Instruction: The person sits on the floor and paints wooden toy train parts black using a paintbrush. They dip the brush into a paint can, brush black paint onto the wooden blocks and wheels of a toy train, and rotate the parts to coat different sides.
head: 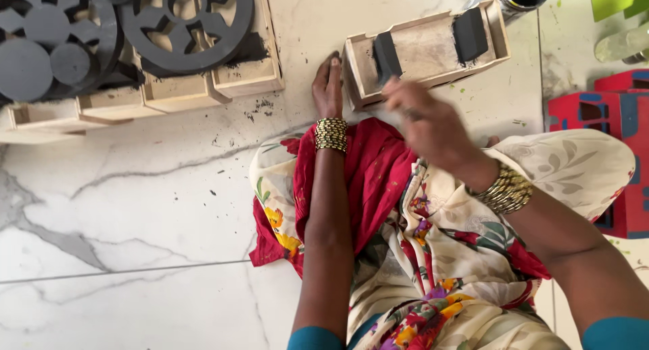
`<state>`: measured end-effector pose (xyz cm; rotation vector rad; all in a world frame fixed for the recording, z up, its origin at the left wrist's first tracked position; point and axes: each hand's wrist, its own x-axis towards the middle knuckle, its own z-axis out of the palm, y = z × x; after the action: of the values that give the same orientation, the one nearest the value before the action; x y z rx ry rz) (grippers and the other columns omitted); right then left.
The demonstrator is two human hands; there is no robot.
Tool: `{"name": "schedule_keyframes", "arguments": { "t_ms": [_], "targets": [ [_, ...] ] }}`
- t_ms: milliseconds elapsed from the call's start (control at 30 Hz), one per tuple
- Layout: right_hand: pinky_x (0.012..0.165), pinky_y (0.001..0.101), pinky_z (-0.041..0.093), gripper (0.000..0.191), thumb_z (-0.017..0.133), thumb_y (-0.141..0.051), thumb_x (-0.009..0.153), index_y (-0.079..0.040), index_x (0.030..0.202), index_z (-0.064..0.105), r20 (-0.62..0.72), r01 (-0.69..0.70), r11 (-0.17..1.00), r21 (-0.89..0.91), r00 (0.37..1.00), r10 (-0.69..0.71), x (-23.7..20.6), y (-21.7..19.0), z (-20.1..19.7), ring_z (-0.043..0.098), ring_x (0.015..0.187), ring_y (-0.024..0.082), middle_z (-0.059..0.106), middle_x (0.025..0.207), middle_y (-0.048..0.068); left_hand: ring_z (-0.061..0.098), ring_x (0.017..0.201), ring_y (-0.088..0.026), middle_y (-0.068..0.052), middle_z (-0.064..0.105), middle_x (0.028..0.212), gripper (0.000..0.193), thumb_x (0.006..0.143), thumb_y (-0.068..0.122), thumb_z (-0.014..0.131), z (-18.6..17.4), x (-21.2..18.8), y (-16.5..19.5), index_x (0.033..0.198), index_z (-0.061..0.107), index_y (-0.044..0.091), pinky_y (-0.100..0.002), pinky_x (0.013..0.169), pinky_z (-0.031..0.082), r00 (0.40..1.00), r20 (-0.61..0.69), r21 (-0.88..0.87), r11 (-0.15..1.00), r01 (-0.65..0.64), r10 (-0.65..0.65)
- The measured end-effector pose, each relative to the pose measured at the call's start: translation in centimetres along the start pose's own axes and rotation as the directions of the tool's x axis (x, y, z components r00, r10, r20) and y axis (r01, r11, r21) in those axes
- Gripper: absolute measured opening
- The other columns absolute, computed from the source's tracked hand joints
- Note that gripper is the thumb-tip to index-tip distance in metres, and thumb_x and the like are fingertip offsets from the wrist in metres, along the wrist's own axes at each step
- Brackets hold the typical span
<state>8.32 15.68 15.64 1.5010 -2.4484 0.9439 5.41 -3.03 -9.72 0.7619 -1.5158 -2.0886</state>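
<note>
Home craft workshop: marble floor (135, 208), painted wooden cutouts (182, 19).

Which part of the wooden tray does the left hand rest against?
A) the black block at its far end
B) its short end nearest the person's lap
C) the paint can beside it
B: the left hand lies flat on the floor against the near short end of the wooden tray, well away from the far block.

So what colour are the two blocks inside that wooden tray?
Black blocks in the pale wooden tray, head view.
</note>
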Motion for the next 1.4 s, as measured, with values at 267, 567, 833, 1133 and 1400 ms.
{"name": "schedule_keyframes", "arguments": {
  "t_ms": [267, 567, 833, 1133, 1400],
  "targets": [
    [0.071, 0.0314, 0.056, 0.009, 0.058, 0.007, 0.111, -0.001, 0.107, 0.055, -0.162, -0.099, 0.982, 0.161, 0.979, 0.125, 3.8, 4.9, 0.0, 0.069, 0.084, 0.018, 0.073, 0.117, 0.013, 0.067, 0.119, -0.023, -0.015, 0.071, 0.13, 0.053, 0.099, 0.043, 0.062, 0.1, -0.9, 1.4, 0.135, 0.067, 0.004, -0.036, 0.092, 0.058, 1.0, 0.009, 0.058, 0.998, -0.022, 0.022],
    [0.075, 0.0233, 0.052, 0.008, 0.063, 0.005, 0.108, -0.001, 0.11, 0.058, -0.113, -0.37, 0.902, 0.224, 0.909, 0.401, -4.9, 2.6, -4.8, 0.066, 0.088, 0.011, 0.075, 0.117, 0.012, 0.068, 0.11, -0.024, -0.017, 0.074, 0.125, 0.059, 0.099, 0.048, 0.061, 0.2, -0.8, 0.4, 0.134, 0.067, 0.001, -0.034, 0.09, 0.056, 1.0, 0.009, 0.138, 0.99, -0.022, 0.021],
    [0.093, 0.0223, 0.058, 0.007, 0.061, 0.004, 0.11, 0.002, 0.106, 0.056, -0.336, -0.343, 0.839, 0.423, 0.801, 0.496, -10.0, 4.3, -13.9, 0.069, 0.099, 0.01, 0.071, 0.118, 0.017, 0.044, 0.144, -0.036, -0.026, 0.045, 0.155, 0.091, 0.09, 0.058, 0.068, 1.5, -3.1, 2.3, 0.152, 0.042, -0.002, -0.047, 0.117, 0.039, 0.988, 0.139, 0.177, 0.981, -0.085, 0.06],
    [0.088, 0.0213, 0.057, 0.007, 0.062, 0.005, 0.109, 0.001, 0.111, 0.056, -0.392, -0.296, 0.756, 0.584, 0.713, 0.581, -14.0, 6.1, -15.9, 0.068, 0.098, 0.012, 0.07, 0.123, 0.019, 0.064, 0.115, -0.034, -0.023, 0.066, 0.123, 0.073, 0.079, 0.038, 0.082, 2.8, -2.8, 5.1, 0.136, 0.057, 0.0, -0.048, 0.095, 0.056, 0.986, -0.013, 0.612, 0.78, -0.126, 0.169],
    [0.094, 0.0278, 0.062, 0.01, 0.063, 0.008, 0.11, 0.003, 0.111, 0.054, -0.505, -0.17, 0.757, 0.631, 0.651, 0.567, -16.5, 7.5, -18.3, 0.071, 0.103, 0.017, 0.069, 0.12, 0.021, 0.066, 0.065, -0.025, -0.023, 0.064, 0.102, 0.033, 0.083, 0.017, 0.074, 4.5, 2.5, 15.1, 0.11, 0.07, -0.001, -0.04, 0.05, 0.058, 0.897, 0.315, 0.87, 0.284, -0.404, 0.311]
  ]
}}
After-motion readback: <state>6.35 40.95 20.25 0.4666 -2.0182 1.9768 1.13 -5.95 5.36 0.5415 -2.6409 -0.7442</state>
